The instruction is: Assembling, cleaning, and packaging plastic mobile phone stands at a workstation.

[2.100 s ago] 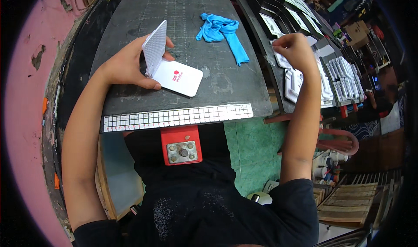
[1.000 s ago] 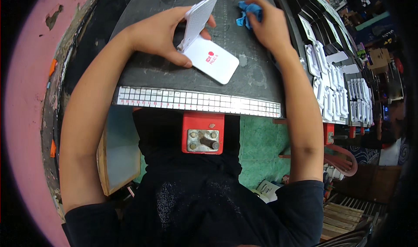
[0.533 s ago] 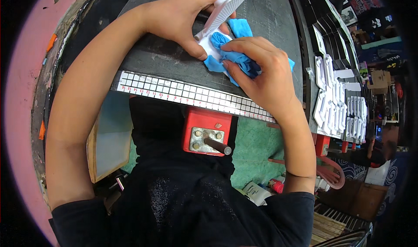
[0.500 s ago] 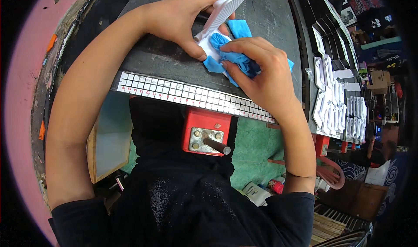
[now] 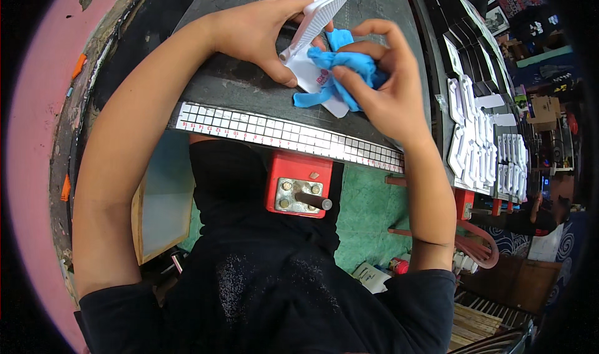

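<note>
My left hand (image 5: 254, 34) grips a white hinged plastic stand (image 5: 319, 20) on the dark worktable (image 5: 243, 88). One ribbed plate of it tilts upward. The other plate lies flat and bears a small pink print. In my right hand (image 5: 394, 92) is a bunched light-blue cloth (image 5: 357, 63), pinched between thumb and fingers just above the flat plate. Loose ends of the cloth drape over that plate and toward the table's near edge. The fingertips of my left hand are partly hidden behind the raised plate.
A white gridded ruler strip (image 5: 268, 129) runs along the table's near edge. Below it a red bracket (image 5: 272, 182) carries a metal plate with a protruding rod. Several white plastic pieces (image 5: 477, 138) lie in rows on a surface at right. A wood-framed panel (image 5: 165, 198) leans below left.
My right hand has lifted a little and its fingers have shifted, drawing the blue cloth up. More of the flat plate and its pink print now shows. My left hand keeps its hold.
</note>
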Demonstrator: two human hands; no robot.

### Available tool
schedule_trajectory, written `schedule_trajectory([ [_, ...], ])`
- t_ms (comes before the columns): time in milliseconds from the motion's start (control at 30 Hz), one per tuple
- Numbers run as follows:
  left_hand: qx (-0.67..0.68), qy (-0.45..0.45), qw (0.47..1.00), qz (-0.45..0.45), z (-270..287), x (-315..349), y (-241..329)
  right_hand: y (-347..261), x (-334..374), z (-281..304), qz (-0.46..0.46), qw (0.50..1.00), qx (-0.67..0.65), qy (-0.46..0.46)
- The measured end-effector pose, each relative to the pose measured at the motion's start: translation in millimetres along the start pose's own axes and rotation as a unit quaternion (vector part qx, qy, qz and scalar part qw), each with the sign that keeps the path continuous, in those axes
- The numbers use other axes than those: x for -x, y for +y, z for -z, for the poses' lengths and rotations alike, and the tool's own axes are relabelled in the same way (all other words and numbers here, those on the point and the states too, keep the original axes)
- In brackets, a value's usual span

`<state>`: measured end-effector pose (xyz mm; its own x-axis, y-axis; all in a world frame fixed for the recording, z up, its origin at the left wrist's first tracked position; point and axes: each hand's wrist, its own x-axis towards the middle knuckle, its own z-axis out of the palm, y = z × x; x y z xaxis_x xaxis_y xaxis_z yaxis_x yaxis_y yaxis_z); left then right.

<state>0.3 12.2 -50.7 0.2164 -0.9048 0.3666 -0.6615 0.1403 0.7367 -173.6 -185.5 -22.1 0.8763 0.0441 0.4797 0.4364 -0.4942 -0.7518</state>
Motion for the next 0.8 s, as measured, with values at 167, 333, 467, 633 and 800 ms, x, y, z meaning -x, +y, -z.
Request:
schedule_trajectory([
  [167,-0.042,-0.021,0.999,0.023,8.9,-1.4,9.9,-6.2,-3.5,7.9,0.128,0.971,0.171,-0.109],
  [333,-0.038,-0.016,0.999,0.008,3.6,0.0,2.8,-1.8,2.3,6.3,-0.015,1.0,-0.001,-0.025],
  [467,-0.01,-0.029,0.999,0.018,3.1,-0.4,7.0,0.4,3.6,8.9,0.102,0.977,0.178,-0.056],
  [633,-0.007,-0.02,0.999,0.045,3.3,3.8,3.3,2.3,-5.9,15.7,0.067,0.971,0.187,-0.136],
  [800,-0.059,-0.006,0.998,-0.011,2.8,-3.0,2.7,10.2,-3.3,22.7,-0.071,0.997,-0.019,0.007],
])
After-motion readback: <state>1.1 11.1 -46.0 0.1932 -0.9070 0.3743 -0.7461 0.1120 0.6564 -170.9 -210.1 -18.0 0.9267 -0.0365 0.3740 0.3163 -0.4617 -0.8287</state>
